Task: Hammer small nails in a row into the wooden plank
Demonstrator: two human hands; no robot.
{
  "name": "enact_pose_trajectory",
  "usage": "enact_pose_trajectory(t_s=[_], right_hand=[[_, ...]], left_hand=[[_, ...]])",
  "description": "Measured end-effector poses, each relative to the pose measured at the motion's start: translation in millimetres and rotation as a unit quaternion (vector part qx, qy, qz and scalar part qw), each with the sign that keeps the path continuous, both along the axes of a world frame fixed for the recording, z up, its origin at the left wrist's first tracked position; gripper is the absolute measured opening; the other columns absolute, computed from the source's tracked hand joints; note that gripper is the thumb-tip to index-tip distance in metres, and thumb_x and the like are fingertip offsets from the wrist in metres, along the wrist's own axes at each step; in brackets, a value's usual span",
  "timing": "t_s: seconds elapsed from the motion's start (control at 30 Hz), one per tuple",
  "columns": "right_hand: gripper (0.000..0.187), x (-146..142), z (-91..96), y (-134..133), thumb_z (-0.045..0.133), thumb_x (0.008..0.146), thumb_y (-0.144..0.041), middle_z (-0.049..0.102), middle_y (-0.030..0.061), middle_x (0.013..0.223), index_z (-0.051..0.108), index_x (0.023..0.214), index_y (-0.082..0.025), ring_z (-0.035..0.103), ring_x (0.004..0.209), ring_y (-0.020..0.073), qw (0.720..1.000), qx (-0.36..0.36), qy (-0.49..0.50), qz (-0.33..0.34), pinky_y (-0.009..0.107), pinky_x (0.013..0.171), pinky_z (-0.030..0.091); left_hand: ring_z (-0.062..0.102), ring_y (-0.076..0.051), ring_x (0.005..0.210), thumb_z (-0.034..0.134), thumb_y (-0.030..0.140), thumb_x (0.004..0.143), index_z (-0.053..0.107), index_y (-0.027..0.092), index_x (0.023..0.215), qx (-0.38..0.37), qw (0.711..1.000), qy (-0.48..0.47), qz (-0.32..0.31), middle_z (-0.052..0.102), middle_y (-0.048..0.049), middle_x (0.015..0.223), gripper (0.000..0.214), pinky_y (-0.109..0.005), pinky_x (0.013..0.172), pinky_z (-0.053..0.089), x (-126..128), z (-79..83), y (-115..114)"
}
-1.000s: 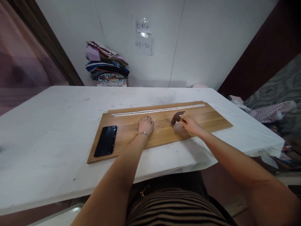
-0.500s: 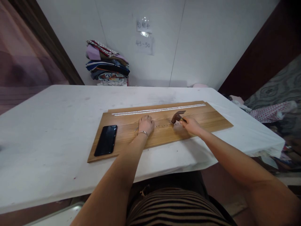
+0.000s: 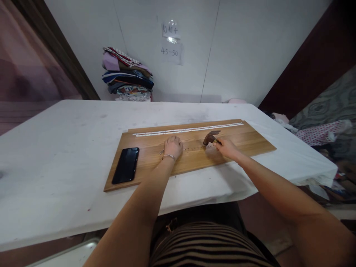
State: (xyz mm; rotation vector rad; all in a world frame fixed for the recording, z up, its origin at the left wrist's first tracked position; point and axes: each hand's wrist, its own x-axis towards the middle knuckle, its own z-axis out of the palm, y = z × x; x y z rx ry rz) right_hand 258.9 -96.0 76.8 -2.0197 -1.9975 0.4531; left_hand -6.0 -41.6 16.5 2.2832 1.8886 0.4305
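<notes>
A long wooden board [image 3: 244, 140] lies on the white table [image 3: 69, 148]. My right hand [image 3: 227, 148] is closed round the handle of a small brown hammer [image 3: 210, 137], whose head rests low on the board. A row of small nails [image 3: 194, 148] runs between my two hands. My left hand [image 3: 172, 147], with a bracelet at the wrist, rests on the board with its fingers curled; what they hold, if anything, is hidden. A thin pale strip [image 3: 189, 129] runs along the board's far edge.
A black phone [image 3: 125, 170] lies on the board's left end. Folded clothes [image 3: 126, 76] are stacked against the white wall behind the table. Patterned fabrics [image 3: 319, 131] lie off the table's right side. Paper labels [image 3: 170, 42] hang on the wall.
</notes>
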Motion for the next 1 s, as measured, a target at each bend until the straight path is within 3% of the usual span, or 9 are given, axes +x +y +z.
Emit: enact_pose_trajectory(t_s=[0.3, 1.0], right_hand=[[0.02, -2.4, 0.4, -0.7, 0.053, 0.096, -0.029, 0.07, 0.006, 0.077, 0.069, 0.089, -0.019, 0.062, 0.078, 0.0211, 1.0, -0.011, 0.006, 0.0, 0.029, 0.074, 0.043], [0.02, -3.8, 3.6, -1.3, 0.053, 0.096, -0.031, 0.069, 0.0048, 0.075, 0.067, 0.086, -0.019, 0.061, 0.073, 0.02, 1.0, -0.023, -0.002, -0.018, 0.028, 0.07, 0.04]], left_hand=[[0.058, -0.029, 0.125, 0.042, 0.025, 0.099, 0.069, 0.016, 0.11, 0.003, 1.0, -0.003, -0.002, 0.067, -0.0154, 0.128, 0.031, -0.041, 0.106, 0.041, 0.3, 2.9, -1.4], [0.058, -0.029, 0.125, 0.043, 0.025, 0.098, 0.07, 0.016, 0.109, 0.003, 1.0, -0.012, -0.001, 0.067, -0.0153, 0.129, 0.03, -0.042, 0.107, 0.042, 0.0, -2.1, 1.2]])
